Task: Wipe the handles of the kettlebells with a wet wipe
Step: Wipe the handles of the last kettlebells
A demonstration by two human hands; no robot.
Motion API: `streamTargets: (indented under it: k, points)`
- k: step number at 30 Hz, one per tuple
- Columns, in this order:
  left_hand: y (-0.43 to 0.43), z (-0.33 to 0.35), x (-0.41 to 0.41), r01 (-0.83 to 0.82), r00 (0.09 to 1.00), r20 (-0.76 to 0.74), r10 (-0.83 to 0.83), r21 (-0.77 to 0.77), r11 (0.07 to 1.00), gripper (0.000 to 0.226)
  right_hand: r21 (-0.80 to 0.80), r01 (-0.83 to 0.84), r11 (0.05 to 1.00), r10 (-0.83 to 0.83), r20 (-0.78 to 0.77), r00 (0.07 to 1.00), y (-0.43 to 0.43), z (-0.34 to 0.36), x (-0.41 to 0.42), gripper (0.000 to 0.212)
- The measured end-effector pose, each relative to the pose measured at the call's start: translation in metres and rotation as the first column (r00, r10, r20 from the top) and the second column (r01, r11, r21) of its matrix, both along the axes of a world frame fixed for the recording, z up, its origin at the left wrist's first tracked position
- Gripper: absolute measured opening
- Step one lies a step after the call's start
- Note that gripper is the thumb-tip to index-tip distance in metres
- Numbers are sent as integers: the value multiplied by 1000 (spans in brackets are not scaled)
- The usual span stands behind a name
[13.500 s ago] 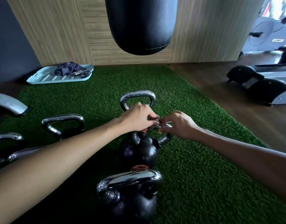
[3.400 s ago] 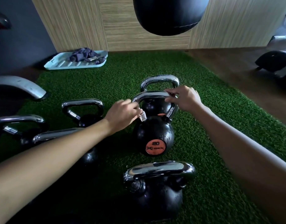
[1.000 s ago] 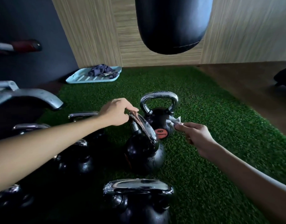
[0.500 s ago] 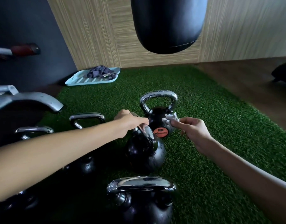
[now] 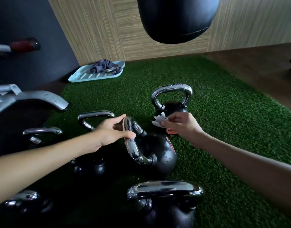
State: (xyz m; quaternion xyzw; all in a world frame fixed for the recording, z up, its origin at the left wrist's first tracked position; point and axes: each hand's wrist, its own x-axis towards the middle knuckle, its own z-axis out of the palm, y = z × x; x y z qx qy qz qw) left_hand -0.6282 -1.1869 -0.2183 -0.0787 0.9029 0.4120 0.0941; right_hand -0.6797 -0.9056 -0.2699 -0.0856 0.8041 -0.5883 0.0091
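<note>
Left hand [image 5: 111, 133] grips the handle [image 5: 132, 148] of the tipped kettlebell [image 5: 159, 153]. Right hand [image 5: 182, 127] pinches the wipe [image 5: 158, 120] just right of that handle. Best to wrap the wipe round the chrome and slide, with the bell held steady.

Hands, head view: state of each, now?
Left hand: closed, gripping the handle of the tilted kettlebell.
Right hand: closed, pinching the wet wipe.

Two bare hands: left hand [image 5: 111, 131], right hand [image 5: 182, 127]. Left forearm [image 5: 42, 163] and right forearm [image 5: 250, 170] bare right up to frame edge, slim wrists, skin uncovered throughout.
</note>
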Motion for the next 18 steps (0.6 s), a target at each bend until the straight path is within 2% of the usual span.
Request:
streamTargets:
  k: [2, 5, 9, 11, 13, 15, 18]
  points:
    - [-15, -6, 4, 56, 998, 6, -56, 50, 997, 127, 136, -2, 991, 5, -23, 1000, -18, 4, -7, 19]
    - [-34, -10, 11, 135, 990, 17, -137, 102, 986, 117, 291, -79, 954, 99, -56, 993, -47, 11, -18, 25]
    - [-47, -14, 14, 179, 984, -1, -180, 115, 977, 121, 366, -188, 912, 221, -50, 974, -82, 8, -27, 30]
    - [-50, -16, 13, 185, 983, -12, -185, 115, 976, 125, 402, -235, 885, 285, -66, 956, -94, 4, -27, 39]
    - [-52, -18, 11, 189, 982, -14, -189, 118, 975, 130, 468, -189, 863, 288, -147, 946, -101, -2, -27, 47]
    - [-53, -20, 8, 185, 983, -14, -185, 127, 974, 133, 497, -96, 862, 242, -238, 941, -101, -13, -30, 41]
    - [-53, -20, 5, 206, 978, -8, -206, 123, 971, 137, 502, -67, 862, 232, -274, 933, -95, -26, -28, 34]
